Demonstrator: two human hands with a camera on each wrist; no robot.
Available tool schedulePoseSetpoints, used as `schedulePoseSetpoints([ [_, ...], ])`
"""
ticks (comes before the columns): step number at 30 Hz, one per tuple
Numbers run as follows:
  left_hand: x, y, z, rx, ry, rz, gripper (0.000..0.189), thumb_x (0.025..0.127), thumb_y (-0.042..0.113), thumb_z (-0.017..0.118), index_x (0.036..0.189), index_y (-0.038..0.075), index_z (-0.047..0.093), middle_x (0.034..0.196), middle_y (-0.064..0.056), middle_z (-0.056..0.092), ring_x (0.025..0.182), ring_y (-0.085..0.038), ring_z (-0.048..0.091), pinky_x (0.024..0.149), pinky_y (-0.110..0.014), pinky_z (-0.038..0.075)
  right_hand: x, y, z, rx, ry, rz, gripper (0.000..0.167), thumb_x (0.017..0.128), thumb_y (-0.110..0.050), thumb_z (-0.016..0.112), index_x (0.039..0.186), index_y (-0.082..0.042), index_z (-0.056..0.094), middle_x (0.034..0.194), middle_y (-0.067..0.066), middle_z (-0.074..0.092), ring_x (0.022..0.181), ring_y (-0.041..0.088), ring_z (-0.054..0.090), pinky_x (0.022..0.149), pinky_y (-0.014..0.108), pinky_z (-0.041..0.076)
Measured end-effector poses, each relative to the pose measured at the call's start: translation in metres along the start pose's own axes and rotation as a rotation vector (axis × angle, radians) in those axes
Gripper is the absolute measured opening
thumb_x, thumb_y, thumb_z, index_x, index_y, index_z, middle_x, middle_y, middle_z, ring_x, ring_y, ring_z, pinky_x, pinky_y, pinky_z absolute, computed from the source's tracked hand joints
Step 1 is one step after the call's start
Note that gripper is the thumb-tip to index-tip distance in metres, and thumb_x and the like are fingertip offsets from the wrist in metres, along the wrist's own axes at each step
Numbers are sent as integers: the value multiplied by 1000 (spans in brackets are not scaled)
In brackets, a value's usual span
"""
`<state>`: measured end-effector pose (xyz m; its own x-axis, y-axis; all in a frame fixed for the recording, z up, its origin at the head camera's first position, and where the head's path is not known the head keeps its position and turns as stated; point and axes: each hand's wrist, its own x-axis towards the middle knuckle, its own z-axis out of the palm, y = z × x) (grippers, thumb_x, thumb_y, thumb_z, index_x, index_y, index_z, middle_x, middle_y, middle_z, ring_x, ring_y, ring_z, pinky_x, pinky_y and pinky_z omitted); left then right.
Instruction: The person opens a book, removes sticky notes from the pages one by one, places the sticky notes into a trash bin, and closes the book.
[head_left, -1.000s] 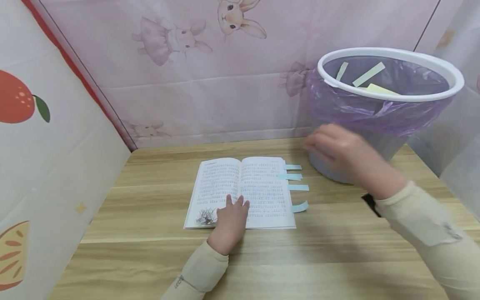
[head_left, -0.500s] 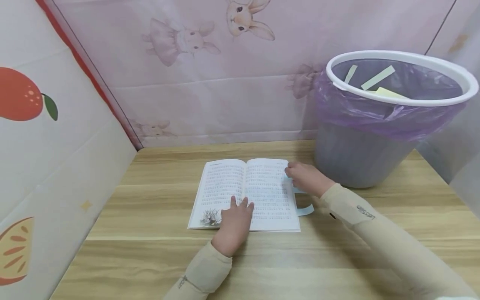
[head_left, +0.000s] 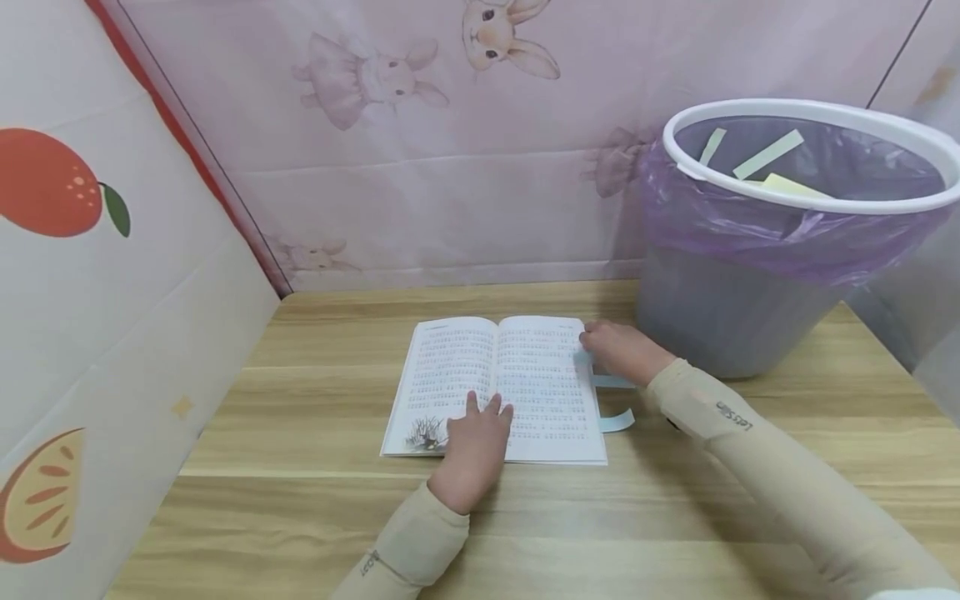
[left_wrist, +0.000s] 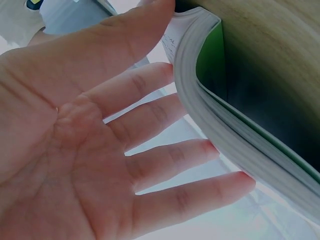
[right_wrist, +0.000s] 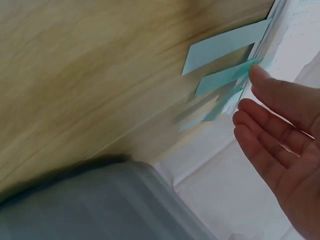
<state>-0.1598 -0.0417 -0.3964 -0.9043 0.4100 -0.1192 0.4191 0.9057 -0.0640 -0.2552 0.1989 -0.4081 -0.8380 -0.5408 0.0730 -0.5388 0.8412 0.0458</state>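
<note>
Sleeve (head_left: 787, 479): "Lets…", partly legible | left fingers (left_wrist: 195, 197): straight on book (head_left: 450, 358) | right fingers (right_wrist: 260, 154): at blue tab (right_wrist: 225, 79), grip unclear

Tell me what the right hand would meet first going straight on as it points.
Likely the open book: the right hand points leftward toward its right page, fingers near a blue strip; exact depth is unclear.
</note>
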Motion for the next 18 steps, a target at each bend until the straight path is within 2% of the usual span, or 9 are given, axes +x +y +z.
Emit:
schedulePoseSetpoints([
  [6,0,0,0,2,8,0,37,96,5,50,131,15,61,138,-4,55,127,-37,48,75,-53,55,-2,2,4,-50,46,-74,10,75,3,76,79,-3,68,75,6,59,61,16,52,56,30,48],
  [9,0,1,0,-4,1,1,37,96,5,50,131,14,60,138,-5,55,127,-38,48,76,-53,55,-5,3,7,-100,70,-102,14,73,-3,80,81,-3,67,77,6,60,64,19,55,59,31,50],
  [13,0,1,-1,-8,-6,1,38,96,5,50,131,14,60,139,-5,54,127,-38,47,77,-54,54,-7,4,11,-142,103,-103,20,73,-6,81,85,-2,66,83,8,61,73,22,59,65,35,53],
  [18,0,1,-1,-5,2,1,37,96,5,50,131,14,60,138,-5,54,127,-38,48,77,-54,54,-8,4,12,-153,113,-73,22,78,-2,77,95,3,65,95,15,65,86,29,64,75,40,55],
])
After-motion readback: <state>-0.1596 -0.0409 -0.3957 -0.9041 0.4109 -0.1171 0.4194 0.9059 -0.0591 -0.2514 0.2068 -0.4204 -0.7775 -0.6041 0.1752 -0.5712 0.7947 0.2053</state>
